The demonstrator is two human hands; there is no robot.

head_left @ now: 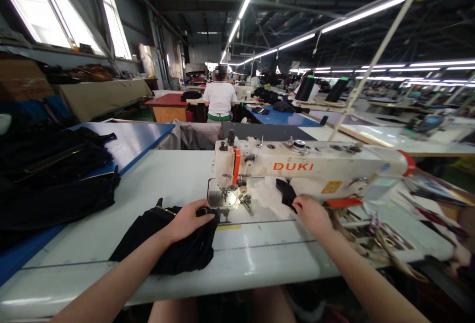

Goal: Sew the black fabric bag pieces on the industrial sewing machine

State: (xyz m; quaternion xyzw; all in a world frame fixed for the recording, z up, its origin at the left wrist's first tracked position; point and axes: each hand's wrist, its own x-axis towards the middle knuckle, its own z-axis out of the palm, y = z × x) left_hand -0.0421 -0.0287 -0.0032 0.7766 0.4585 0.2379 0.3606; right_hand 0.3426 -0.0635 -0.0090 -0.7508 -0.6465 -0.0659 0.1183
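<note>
My left hand (193, 220) grips the edge of a black zippered garment piece (174, 253), thumb and fingers closed on the cloth. That piece lies bunched on the pale table, left of the needle area, and a gold zipper shows near its top. Between thumb and fingertips, my right hand (313, 214) pinches a small black fabric piece (285, 193) under the sewing machine's arm. Beneath the small piece are white sheets (269, 194). The white sewing machine (260, 160) stands just beyond both hands, its needle and lit plate between them.
More black zippered pieces (55, 174) are heaped on a blue table (137, 135) at the left. Scissors and other small tools (382, 236) lie at the right. A pole (378, 51) rises behind the machine. Someone in a white shirt (220, 98) sits ahead, back turned.
</note>
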